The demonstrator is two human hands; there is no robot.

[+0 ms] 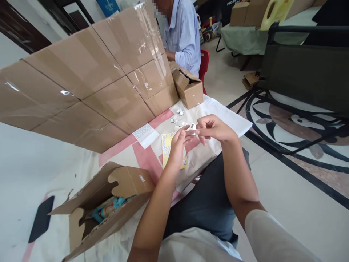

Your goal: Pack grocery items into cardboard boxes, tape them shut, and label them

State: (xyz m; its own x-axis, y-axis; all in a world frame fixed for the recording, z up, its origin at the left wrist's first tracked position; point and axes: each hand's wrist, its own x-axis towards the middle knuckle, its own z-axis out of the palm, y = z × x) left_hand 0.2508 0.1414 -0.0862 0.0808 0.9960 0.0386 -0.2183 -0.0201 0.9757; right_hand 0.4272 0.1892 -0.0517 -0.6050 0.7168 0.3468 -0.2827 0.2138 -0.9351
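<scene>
My left hand [179, 146] is over a yellow sheet [165, 157] printed or stuck with several small white, dark-edged shapes. Its fingers stretch to the right, somewhat apart, and reach the fingertips of my right hand [215, 129]. The right thumb and forefinger are pinched together there; whatever they hold is too small to make out. A small white piece with a dark mark [193, 126] shows just behind the meeting fingertips, and I cannot tell whether it is held or on the table. Part of the yellow sheet is hidden under my left hand and wrist.
Left of the sheet lies a white sheet with rows of small tabs [146, 135]. Crumpled white scraps [180, 112] lie beyond. A tall cardboard panel [109, 72] and a small carton [193, 94] stand behind; an open box [133, 182] is at left. A person [184, 34] sits beyond.
</scene>
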